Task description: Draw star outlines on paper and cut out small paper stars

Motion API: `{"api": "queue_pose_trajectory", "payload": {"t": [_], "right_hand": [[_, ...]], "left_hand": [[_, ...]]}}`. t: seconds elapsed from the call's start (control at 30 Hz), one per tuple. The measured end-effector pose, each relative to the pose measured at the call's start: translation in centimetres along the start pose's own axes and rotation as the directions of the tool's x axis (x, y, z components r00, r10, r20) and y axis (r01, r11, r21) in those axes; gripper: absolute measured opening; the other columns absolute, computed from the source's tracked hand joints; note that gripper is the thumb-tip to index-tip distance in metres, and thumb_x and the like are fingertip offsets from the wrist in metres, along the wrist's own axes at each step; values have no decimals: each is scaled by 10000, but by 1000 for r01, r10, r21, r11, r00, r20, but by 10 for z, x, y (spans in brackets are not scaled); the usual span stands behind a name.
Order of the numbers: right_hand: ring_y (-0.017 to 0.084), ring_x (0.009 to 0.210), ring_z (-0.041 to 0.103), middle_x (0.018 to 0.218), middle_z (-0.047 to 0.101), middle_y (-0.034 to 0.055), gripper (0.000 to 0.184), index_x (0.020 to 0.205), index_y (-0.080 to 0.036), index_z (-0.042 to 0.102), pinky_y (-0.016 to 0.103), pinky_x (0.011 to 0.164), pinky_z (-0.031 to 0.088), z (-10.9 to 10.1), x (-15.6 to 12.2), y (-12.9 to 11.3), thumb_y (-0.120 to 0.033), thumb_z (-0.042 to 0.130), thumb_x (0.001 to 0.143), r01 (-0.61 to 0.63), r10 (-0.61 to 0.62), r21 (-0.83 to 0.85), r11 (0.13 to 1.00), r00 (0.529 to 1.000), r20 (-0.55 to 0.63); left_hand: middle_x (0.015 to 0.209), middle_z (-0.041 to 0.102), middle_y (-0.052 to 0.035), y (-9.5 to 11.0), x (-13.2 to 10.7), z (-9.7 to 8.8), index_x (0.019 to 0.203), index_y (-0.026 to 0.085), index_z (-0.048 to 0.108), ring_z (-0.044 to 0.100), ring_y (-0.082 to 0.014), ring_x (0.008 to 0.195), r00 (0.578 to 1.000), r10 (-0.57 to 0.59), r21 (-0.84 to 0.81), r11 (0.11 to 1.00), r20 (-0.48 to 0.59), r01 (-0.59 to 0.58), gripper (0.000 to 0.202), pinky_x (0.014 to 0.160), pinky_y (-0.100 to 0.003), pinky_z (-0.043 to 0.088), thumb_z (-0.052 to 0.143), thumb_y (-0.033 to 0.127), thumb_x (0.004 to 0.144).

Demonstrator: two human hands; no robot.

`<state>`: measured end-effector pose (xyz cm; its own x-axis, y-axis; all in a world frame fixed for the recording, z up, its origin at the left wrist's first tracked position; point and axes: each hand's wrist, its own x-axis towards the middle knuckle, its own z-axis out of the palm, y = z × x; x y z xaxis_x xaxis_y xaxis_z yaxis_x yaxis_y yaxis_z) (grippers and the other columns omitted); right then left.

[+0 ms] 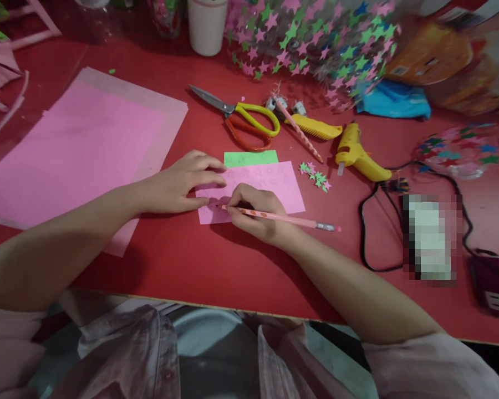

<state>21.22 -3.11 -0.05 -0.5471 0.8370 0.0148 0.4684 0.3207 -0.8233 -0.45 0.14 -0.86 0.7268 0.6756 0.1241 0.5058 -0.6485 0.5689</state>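
Observation:
In my right hand point(260, 213) is a pink pencil point(291, 219) with an eraser end, its tip against a small pink paper point(270, 183). Faint pencilled star outlines run across that sheet. My left hand point(187, 183) lies with fingers spread on the paper's left edge. A green paper point(249, 159), also faintly marked, sticks out from under the pink one. Just right of the papers is a little heap of pink and green cut stars point(315, 176). Scissors point(233, 113) with yellow and orange handles lie above the papers, blades parted.
Large pink sheets point(87, 133) lie at left. Behind the papers are a second pencil point(299, 130), a yellow-handled cutter point(318, 127) and a white cup point(208, 27). A yellow glue gun point(360, 155) trails a black cord at right. Star-covered clear wrapping point(311, 44) stands at the back.

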Motion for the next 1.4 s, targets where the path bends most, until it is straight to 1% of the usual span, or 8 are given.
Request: {"api": "queue_pose_trajectory", "payload": {"t": [0.17, 0.33, 0.47, 0.57, 0.97, 1.13, 1.4], "right_hand": [[70, 523, 366, 577, 452, -65, 99, 690, -198, 448, 213, 513, 286, 1, -1, -2, -118, 504, 705, -2, 2, 5, 1000, 999, -44], [66, 500, 346, 538, 395, -72, 158, 648, -205, 386, 210, 484, 263, 3, -2, 0, -122, 510, 702, -21, 19, -13, 1000, 990, -137], [64, 494, 344, 532, 399, -72, 166, 642, -206, 385, 211, 480, 262, 5, -4, 2, -125, 515, 707, -50, 44, -31, 998, 984, -173], [65, 491, 348, 529, 406, -71, 165, 637, -206, 384, 214, 480, 264, 4, -4, 3, -124, 512, 701, -50, 44, -29, 998, 981, -188], [65, 478, 326, 515, 385, -73, 148, 627, -205, 387, 216, 469, 251, 2, -4, 3, -133, 501, 689, -32, 31, -3, 999, 983, -178], [64, 492, 325, 535, 401, -70, 132, 639, -204, 400, 210, 473, 256, 2, -6, 1, -128, 497, 687, -38, 37, -9, 999, 992, -121], [60, 504, 344, 566, 436, -67, 113, 661, -198, 428, 197, 484, 265, 0, -6, -2, -105, 487, 686, 46, -45, 10, 999, 999, -22]], "left_hand": [[1303, 527, -69, 0, 0, 0, 1139, 237, 615, 426, -252, 1211, 1000, 10, 13, 1000, 5, -10, 328, 1049, -451, 349, 515, 364, 854], [1310, 520, -63, 0, 0, 0, 1141, 246, 616, 420, -250, 1214, 1000, 14, 11, 1000, 6, -14, 325, 1052, -446, 345, 511, 353, 853], [1308, 522, -65, 0, 1, -1, 1143, 241, 616, 420, -252, 1209, 1000, 12, 6, 1000, 7, -12, 325, 1054, -447, 341, 523, 324, 843], [1310, 521, -66, -1, 1, -1, 1147, 237, 613, 415, -253, 1213, 1000, 17, 7, 1000, 11, -17, 328, 1054, -448, 339, 528, 314, 839], [1307, 523, -64, 1, 1, -1, 1144, 247, 613, 418, -255, 1210, 1000, 9, -3, 1000, 14, -9, 325, 1052, -459, 333, 526, 311, 837], [1316, 519, -61, 1, 0, -1, 1145, 257, 610, 413, -258, 1214, 1000, 7, -4, 1000, 15, -7, 324, 1053, -462, 331, 520, 337, 844], [1313, 521, -66, 1, 0, -1, 1138, 252, 614, 411, -267, 1223, 1000, -6, -18, 1000, 17, 6, 331, 1063, -470, 325, 536, 363, 836]]}}
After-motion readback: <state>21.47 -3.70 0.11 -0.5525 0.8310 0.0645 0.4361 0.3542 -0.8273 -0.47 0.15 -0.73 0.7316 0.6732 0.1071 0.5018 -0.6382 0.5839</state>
